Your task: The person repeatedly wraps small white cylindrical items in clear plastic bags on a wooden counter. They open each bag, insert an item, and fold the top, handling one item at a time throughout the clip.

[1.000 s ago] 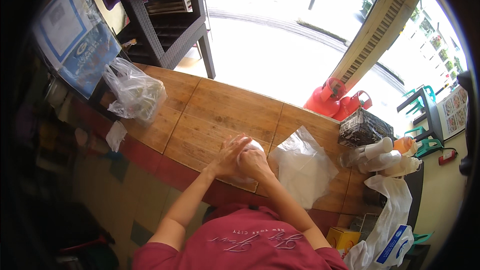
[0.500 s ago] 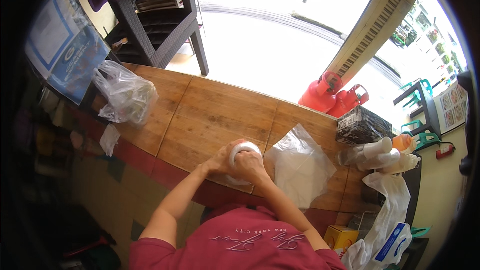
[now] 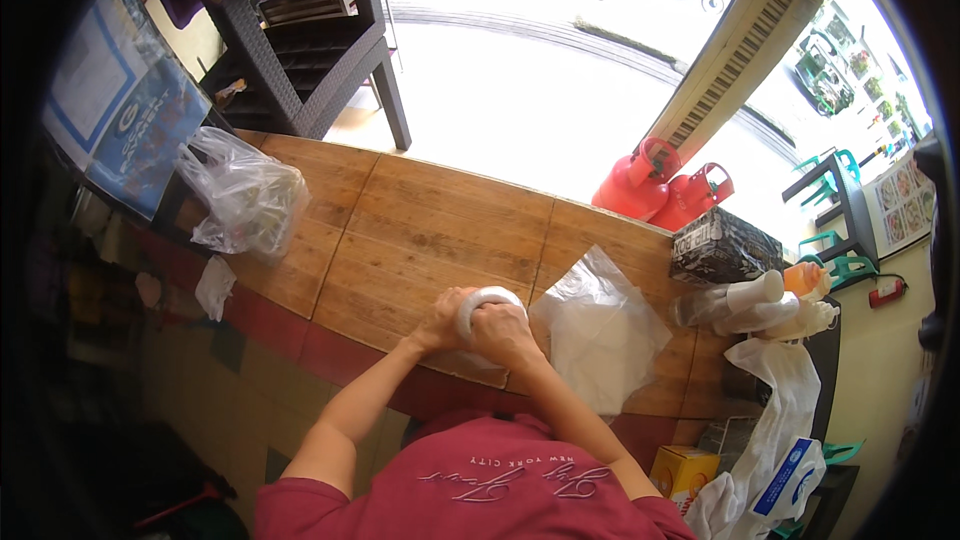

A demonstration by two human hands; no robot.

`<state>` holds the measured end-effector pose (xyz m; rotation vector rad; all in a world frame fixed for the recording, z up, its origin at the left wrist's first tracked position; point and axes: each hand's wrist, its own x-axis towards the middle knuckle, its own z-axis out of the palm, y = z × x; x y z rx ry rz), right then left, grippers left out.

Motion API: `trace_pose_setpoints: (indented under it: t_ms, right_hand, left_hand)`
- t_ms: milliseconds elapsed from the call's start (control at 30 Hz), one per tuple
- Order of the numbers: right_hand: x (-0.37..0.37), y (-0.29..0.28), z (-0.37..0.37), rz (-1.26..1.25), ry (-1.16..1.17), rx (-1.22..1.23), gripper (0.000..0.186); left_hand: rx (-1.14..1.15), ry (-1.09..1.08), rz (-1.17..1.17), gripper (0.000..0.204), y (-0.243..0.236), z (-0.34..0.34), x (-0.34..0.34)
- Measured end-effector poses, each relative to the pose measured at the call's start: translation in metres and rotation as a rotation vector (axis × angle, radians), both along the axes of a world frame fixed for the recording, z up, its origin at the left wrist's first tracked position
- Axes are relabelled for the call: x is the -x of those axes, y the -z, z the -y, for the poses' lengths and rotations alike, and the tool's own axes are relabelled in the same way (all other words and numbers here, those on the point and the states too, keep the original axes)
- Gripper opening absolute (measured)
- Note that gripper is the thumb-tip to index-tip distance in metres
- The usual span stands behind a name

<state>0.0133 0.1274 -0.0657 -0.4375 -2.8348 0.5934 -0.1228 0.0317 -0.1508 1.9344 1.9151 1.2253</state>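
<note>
A white roll (image 3: 487, 302) is clamped between both hands, left (image 3: 446, 321) and right (image 3: 507, 332), low over the desk (image 3: 400, 230), steadied beside a plastic sheet (image 3: 600, 330).

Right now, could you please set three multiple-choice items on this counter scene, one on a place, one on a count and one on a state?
1. Where does the flat clear plastic sheet lie?
A. right of the hands
B. on the dark rack
C. on the floor

2. How many red gas tanks stand past the counter?
A. one
B. two
C. four

3. How is the white round thing held?
A. by both hands
B. by one hand
C. by neither

Answers: 1 A, it lies on the wood beside the right hand. 2 B, two stand together. 3 A, the left hand and right close on it.
</note>
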Motion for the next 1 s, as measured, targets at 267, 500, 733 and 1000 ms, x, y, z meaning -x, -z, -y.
trace_pose_setpoints:
  t_ms: [267, 500, 733, 1000]
  right_hand:
    - [-0.003, 0.007, -0.012, 0.004, -0.113, -0.043, 0.016]
    - [-0.005, 0.009, -0.013, -0.016, -0.105, -0.044, 0.016]
    - [-0.003, 0.013, -0.012, 0.042, -0.073, -0.047, 0.018]
    - [-0.004, 0.013, -0.014, -0.063, -0.109, -0.064, 0.021]
  left_hand:
    - [0.2, -0.168, -0.13, 0.059, 0.008, 0.009, -0.001]
    - [0.108, -0.232, -0.258, 0.087, 0.006, 0.021, -0.017]
    - [0.366, -0.342, -0.001, 0.125, -0.017, 0.043, -0.069]
    - [0.438, -0.664, -0.087, 0.099, 0.0, 0.017, -0.096]
